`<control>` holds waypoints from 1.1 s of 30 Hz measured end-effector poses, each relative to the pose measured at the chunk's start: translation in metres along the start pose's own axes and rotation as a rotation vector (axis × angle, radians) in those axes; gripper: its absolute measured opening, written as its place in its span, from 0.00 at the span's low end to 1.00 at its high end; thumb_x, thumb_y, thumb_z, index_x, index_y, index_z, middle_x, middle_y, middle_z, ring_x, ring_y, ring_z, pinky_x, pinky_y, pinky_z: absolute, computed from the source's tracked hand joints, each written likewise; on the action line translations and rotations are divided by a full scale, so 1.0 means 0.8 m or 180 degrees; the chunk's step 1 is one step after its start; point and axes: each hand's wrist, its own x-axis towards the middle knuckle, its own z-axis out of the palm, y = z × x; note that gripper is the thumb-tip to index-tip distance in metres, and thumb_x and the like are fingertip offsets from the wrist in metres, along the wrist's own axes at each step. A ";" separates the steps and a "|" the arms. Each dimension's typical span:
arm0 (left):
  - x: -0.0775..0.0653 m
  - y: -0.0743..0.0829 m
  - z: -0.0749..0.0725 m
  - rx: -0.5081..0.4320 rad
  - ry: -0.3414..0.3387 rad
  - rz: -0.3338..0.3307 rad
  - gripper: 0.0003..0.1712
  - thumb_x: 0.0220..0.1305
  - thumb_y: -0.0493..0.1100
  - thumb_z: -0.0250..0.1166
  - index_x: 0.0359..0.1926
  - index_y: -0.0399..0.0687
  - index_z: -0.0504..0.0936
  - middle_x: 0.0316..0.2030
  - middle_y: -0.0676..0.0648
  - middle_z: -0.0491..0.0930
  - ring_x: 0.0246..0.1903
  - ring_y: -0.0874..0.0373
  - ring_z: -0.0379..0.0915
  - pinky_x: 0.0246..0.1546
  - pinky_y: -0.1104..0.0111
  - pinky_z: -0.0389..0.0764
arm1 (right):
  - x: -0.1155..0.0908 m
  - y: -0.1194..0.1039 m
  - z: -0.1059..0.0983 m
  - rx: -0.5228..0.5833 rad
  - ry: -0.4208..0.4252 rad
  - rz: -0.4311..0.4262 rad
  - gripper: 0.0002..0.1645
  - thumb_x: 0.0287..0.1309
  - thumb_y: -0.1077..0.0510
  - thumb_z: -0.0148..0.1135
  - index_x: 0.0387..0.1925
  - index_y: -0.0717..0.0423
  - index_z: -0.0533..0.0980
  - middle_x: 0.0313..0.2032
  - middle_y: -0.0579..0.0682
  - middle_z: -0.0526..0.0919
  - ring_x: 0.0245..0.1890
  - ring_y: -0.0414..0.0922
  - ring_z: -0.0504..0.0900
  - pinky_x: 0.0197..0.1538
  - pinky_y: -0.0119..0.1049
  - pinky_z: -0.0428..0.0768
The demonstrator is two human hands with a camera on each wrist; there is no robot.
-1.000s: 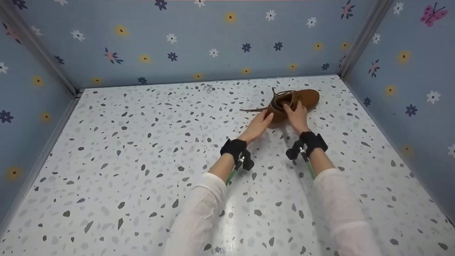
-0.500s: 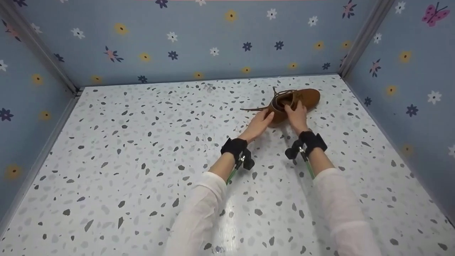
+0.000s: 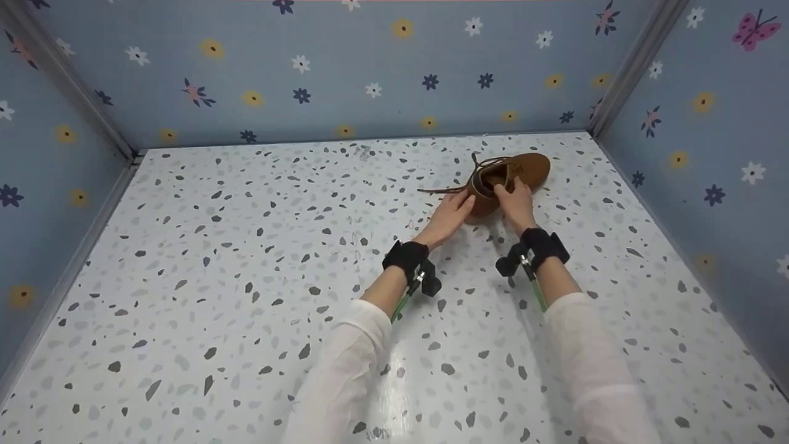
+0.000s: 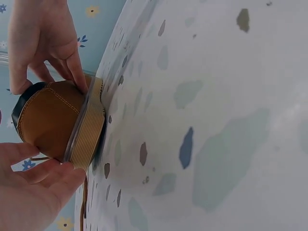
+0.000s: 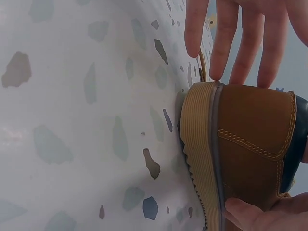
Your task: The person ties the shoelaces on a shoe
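A brown lace-up shoe point(image 3: 486, 206) stands on its sole on the speckled surface, its toe to the far right. My left hand point(image 3: 445, 219) is at the heel; in the right wrist view its nearly straight fingers point(image 5: 243, 45) touch the back of the shoe. My right hand point(image 3: 518, 205) holds the near side, thumb inside the dark-lined collar and fingers on the outer wall, as the left wrist view shows. A ribbed tan sole point(image 4: 91, 130) runs along the bottom. The laces point(image 3: 450, 190) hang loose, one end trailing left past my left hand.
The white speckled surface point(image 3: 234, 259) stretches left and toward me. A flowered blue panel point(image 3: 345, 68) rises behind it, and another panel point(image 3: 709, 154) stands close on the right. Each wrist wears a black strap point(image 3: 407, 256) with a small camera mount.
The shoe's toe has shifted slightly left in the last half second. Both hands stay on the shoe in nearly the same places.
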 end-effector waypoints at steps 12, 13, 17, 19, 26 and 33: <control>-0.012 -0.001 -0.006 -0.0190 0.0137 0.0174 0.29 0.49 0.57 0.35 0.49 0.43 0.54 0.45 0.46 0.55 0.43 0.61 0.49 0.40 0.73 0.51 | 0.004 0.009 0.008 0.0040 -0.0195 -0.0128 0.35 0.43 0.45 0.38 0.51 0.55 0.40 0.51 0.52 0.43 0.48 0.43 0.42 0.44 0.37 0.49; -0.013 -0.001 -0.006 -0.0226 0.0135 0.0188 0.29 0.49 0.56 0.36 0.48 0.42 0.55 0.45 0.46 0.55 0.44 0.62 0.49 0.40 0.73 0.51 | -0.001 0.005 0.007 -0.0014 -0.0187 -0.0142 0.35 0.43 0.46 0.38 0.51 0.56 0.41 0.50 0.53 0.44 0.48 0.43 0.43 0.45 0.35 0.47; -0.017 -0.002 -0.008 -0.0379 0.0134 0.0209 0.27 0.50 0.54 0.37 0.47 0.40 0.57 0.43 0.47 0.58 0.40 0.63 0.53 0.37 0.75 0.56 | -0.007 0.003 0.007 -0.0082 -0.0226 -0.0164 0.34 0.44 0.46 0.37 0.51 0.57 0.42 0.50 0.52 0.45 0.48 0.42 0.43 0.45 0.33 0.46; -0.020 -0.003 -0.009 -0.0400 0.0147 0.0173 0.26 0.50 0.54 0.37 0.45 0.41 0.59 0.41 0.48 0.59 0.38 0.64 0.55 0.34 0.76 0.58 | -0.009 0.003 0.008 -0.0083 -0.0259 -0.0202 0.34 0.44 0.46 0.36 0.51 0.57 0.42 0.50 0.52 0.45 0.48 0.43 0.43 0.45 0.33 0.46; -0.026 -0.004 -0.016 -0.0185 0.0185 0.0144 0.28 0.50 0.56 0.35 0.47 0.42 0.58 0.36 0.48 0.59 0.34 0.64 0.56 0.33 0.75 0.58 | -0.010 -0.002 0.015 -0.0066 -0.0173 -0.0282 0.33 0.43 0.47 0.39 0.50 0.57 0.46 0.50 0.50 0.48 0.48 0.41 0.45 0.45 0.31 0.46; -0.031 -0.003 -0.020 -0.0065 0.0159 0.0078 0.29 0.50 0.56 0.35 0.48 0.43 0.55 0.35 0.46 0.57 0.35 0.61 0.55 0.33 0.74 0.57 | 0.000 0.009 0.024 0.0094 -0.0314 -0.0331 0.34 0.42 0.48 0.40 0.51 0.54 0.43 0.51 0.50 0.44 0.49 0.41 0.41 0.46 0.34 0.45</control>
